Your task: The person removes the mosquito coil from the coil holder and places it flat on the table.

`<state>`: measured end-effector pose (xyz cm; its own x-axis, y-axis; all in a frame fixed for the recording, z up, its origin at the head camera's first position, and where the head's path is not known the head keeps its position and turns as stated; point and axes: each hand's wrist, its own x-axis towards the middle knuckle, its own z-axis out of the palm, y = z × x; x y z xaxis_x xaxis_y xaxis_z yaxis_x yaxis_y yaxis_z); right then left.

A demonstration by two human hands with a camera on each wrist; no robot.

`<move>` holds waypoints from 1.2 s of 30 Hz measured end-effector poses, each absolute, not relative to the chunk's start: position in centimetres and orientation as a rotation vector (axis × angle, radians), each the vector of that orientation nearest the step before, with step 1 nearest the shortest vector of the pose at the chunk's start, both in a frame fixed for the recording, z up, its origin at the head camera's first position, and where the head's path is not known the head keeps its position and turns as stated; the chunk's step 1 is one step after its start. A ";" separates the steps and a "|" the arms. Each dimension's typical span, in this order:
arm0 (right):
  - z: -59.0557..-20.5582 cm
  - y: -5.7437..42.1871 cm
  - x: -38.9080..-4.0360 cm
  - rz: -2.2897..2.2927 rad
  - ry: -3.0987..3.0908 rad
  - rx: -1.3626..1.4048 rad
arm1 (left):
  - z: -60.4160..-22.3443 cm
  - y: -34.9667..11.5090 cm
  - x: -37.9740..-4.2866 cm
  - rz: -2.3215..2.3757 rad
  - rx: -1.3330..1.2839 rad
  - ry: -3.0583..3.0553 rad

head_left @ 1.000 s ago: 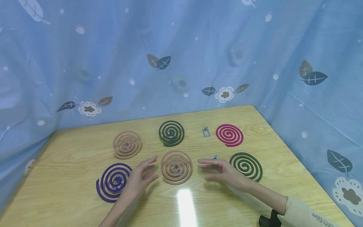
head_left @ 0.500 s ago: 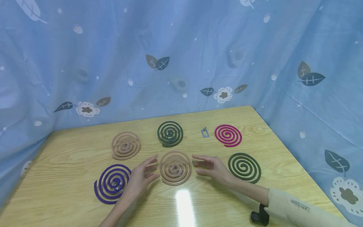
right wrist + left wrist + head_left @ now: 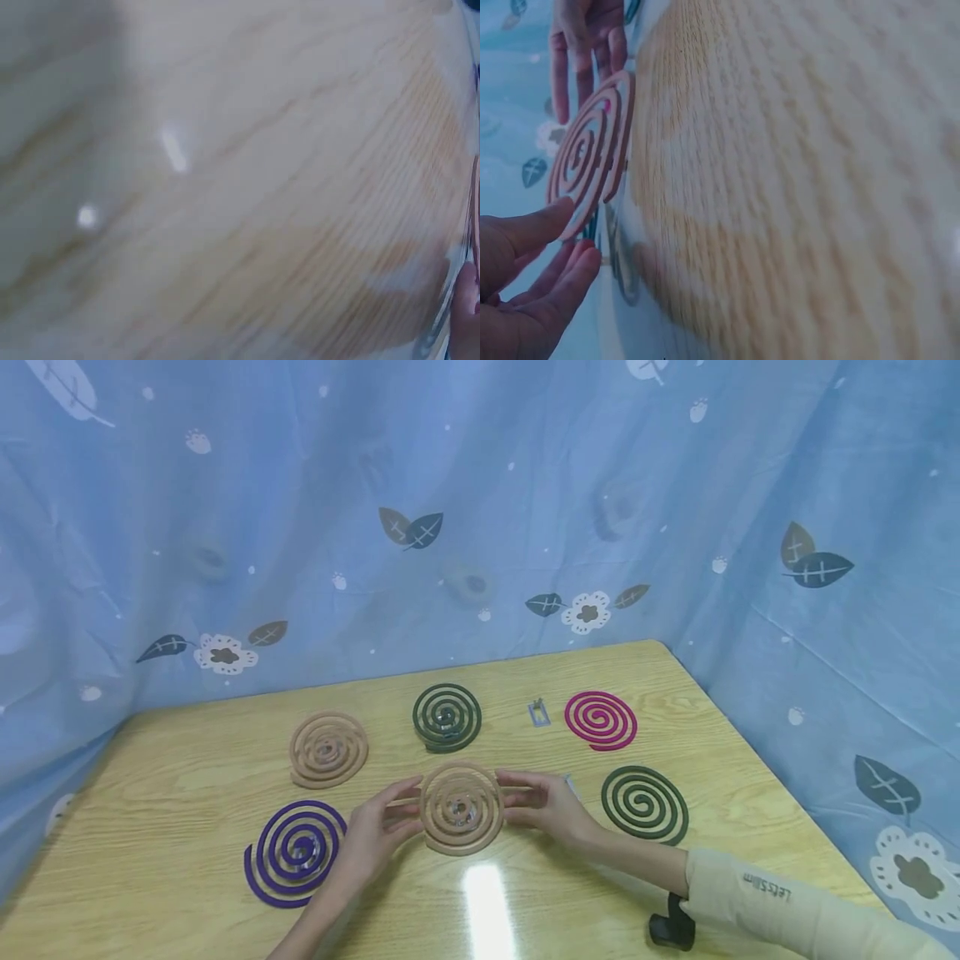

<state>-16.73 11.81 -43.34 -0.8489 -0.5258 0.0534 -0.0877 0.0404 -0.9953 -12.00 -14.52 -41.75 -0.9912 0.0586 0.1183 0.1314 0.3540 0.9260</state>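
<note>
A tan mosquito coil [image 3: 462,766] lies in the middle of the table, a small metal stand [image 3: 461,814] showing through its centre. My left hand [image 3: 372,835] is at its left rim, thumb and fingers apart. In the left wrist view the thumb [image 3: 544,225] overlaps the edge of the tan coil [image 3: 592,154], with the fingers below. On the opposite side, my right hand [image 3: 551,810] has its extended fingertips right at the rim. The right wrist view catches only a bit of that hand [image 3: 465,315] at its edge.
Around lie a purple coil [image 3: 261,852], another tan coil [image 3: 297,752], two dark green coils [image 3: 417,718] [image 3: 684,814] and a pink coil [image 3: 633,724]. A bare metal stand [image 3: 538,713] sits at the back. A black object [image 3: 671,928] is below the right sleeve. A blue curtain [image 3: 480,527] encloses the table.
My right hand has moved left to the tan coil's right rim. My left hand has closed a small distance to its left rim. The coils stay where they were.
</note>
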 end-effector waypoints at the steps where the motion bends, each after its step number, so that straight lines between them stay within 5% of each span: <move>1: -43.3 11.6 -16.6 -1.865 1.998 -0.627 | -41.8 -14.5 -12.0 -1.737 -0.188 -2.534; 36: -43.8 10.9 -16.7 -1.866 2.098 -0.599 | -42.2 -14.1 -12.5 -1.834 -0.083 -2.545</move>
